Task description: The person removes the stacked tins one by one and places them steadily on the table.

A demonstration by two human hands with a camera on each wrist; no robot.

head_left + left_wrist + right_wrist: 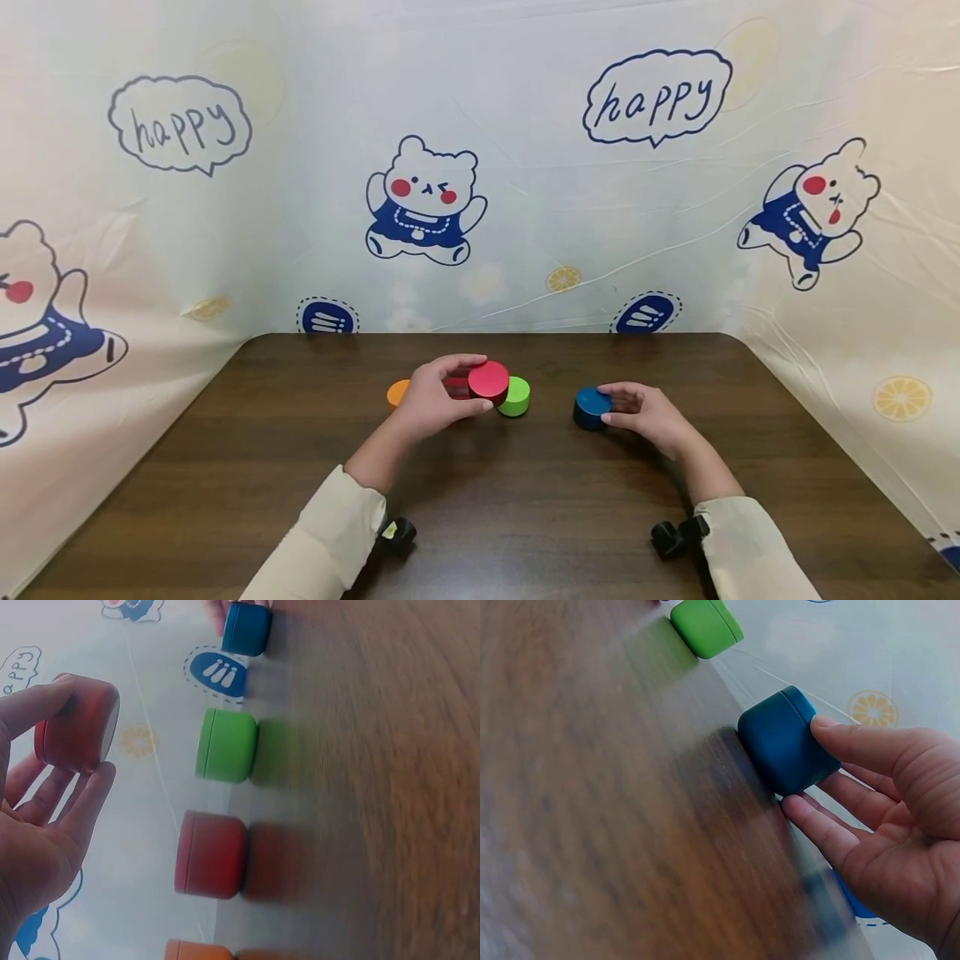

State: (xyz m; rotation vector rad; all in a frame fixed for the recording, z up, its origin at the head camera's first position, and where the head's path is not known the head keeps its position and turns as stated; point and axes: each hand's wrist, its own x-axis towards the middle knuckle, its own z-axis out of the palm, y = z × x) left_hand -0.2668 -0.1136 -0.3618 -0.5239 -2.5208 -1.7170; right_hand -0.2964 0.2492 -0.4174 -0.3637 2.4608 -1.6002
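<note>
Between thumb and fingers, my left hand (435, 406) holds a small red round tin (488, 382) up off the table. The left wrist view shows that tin raised and tilted. My right hand (651, 417) grips a blue round tin (592, 408), thumb on one side and fingers on the other; it seems to stand on the tabletop. Between the hands is a green tin (514, 397), just behind the held red one. A second red tin (212, 855) stands on the table, mostly hidden by the left hand in the head view. An orange tin (397, 392) is left of it.
Everything stands on a dark brown wooden table (495, 517). A pale printed curtain (517, 183) with bears and lettering hangs behind it and along both sides. Black wrist cameras, such as the left one (397, 536), sit by the cream sleeves.
</note>
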